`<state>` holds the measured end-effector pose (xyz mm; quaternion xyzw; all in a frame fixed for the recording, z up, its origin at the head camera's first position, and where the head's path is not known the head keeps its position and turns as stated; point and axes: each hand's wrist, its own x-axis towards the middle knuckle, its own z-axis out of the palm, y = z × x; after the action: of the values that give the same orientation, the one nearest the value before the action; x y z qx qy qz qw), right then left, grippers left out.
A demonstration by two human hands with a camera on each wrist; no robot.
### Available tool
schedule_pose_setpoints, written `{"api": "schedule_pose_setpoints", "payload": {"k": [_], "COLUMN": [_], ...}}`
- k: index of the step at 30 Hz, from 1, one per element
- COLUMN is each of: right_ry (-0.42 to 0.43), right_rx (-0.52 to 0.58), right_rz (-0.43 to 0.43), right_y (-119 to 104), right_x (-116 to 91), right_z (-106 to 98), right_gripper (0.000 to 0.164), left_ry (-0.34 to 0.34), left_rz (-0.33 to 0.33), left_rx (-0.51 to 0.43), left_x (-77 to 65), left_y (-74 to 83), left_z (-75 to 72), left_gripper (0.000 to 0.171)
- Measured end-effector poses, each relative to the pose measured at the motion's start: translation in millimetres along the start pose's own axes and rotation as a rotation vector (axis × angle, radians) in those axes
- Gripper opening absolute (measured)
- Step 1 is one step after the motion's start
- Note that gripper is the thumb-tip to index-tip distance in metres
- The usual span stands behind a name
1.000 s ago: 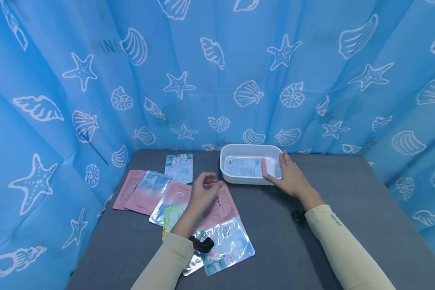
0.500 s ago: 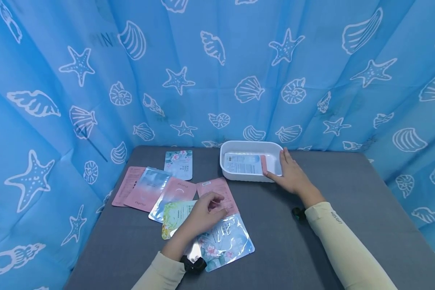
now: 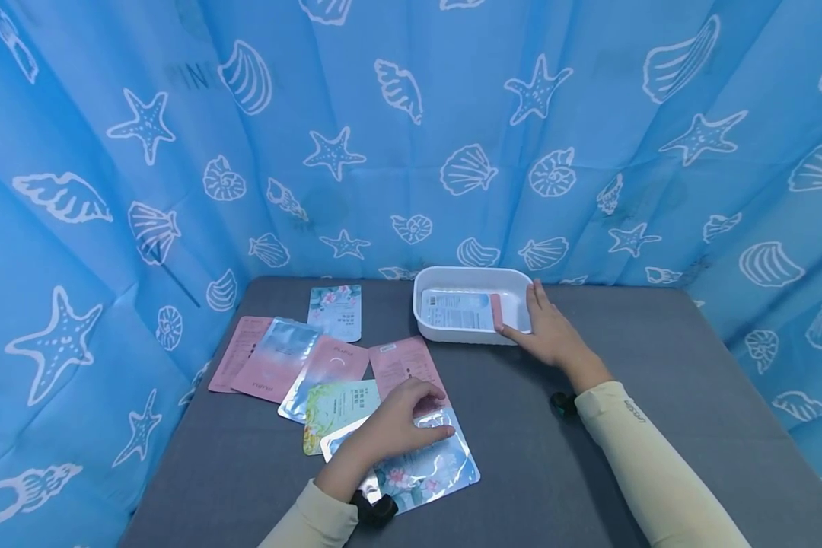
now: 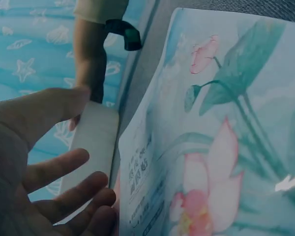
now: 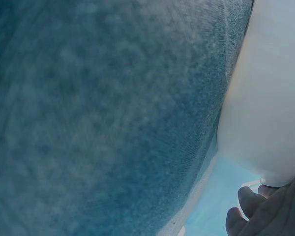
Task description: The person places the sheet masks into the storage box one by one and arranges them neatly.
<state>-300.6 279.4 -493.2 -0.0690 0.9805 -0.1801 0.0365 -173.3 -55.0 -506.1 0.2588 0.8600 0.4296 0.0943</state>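
Left hand (image 3: 392,425): has drawn back from beside the tray to above the nearest pouches; its fingers are loosely bent, the thumb set well apart, and nothing is held.
White tray (image 3: 466,335): in the same place at the back of the desk (image 3: 527,457), with one pouch (image 3: 457,310) lying inside it.
Right hand (image 3: 551,339): in the same place at the tray's right end, thumb at the near rim and fingers around the end, holding it.
Floral pouch (image 3: 445,464): blue with pink lotus, flat on the desk under the left hand; whether any finger touches it I cannot tell.
Pouch weight: probably light, perhaps with some slackness if there is liquid inside.
Pouch surface: glossy, with bright glare, so likely slippery under dry fingers; a firm pinch should suit better than a drag.
Pouch stiffness: thin and bendable by the look of it; hard squeezing in the middle could crease it.
Best hold: the right edge or near right corner, which lies over bare desk; the pink pouch (image 3: 400,359) meets its far edge and the silvery pouch (image 3: 339,438) its left side.
Tray handling: looks like light, stiff plastic, likely to slide if unsteadied; the rim is the natural hold.
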Motion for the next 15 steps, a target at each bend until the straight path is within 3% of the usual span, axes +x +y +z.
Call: {"api": "schedule_pose_setpoints", "payload": {"k": [7,15], "right_ry": [0.003,0.002], "right_rx": [0.006,0.009], "right_rz": [0.003,0.005], "right_y": [0.0,1.2], "right_x": [0.2,0.6], "right_z": [1.8,1.9], "right_gripper": [0.12,0.119], "left_ry": [-0.089,-0.104], "left_rz": [-0.009,-0.049], "left_rx": [0.039,0.094], "left_x": [1.6,-0.7], "left_y": [-2.0,-4.4], "left_z": [3.3,7.1], "left_gripper": [0.063,0.08]}}
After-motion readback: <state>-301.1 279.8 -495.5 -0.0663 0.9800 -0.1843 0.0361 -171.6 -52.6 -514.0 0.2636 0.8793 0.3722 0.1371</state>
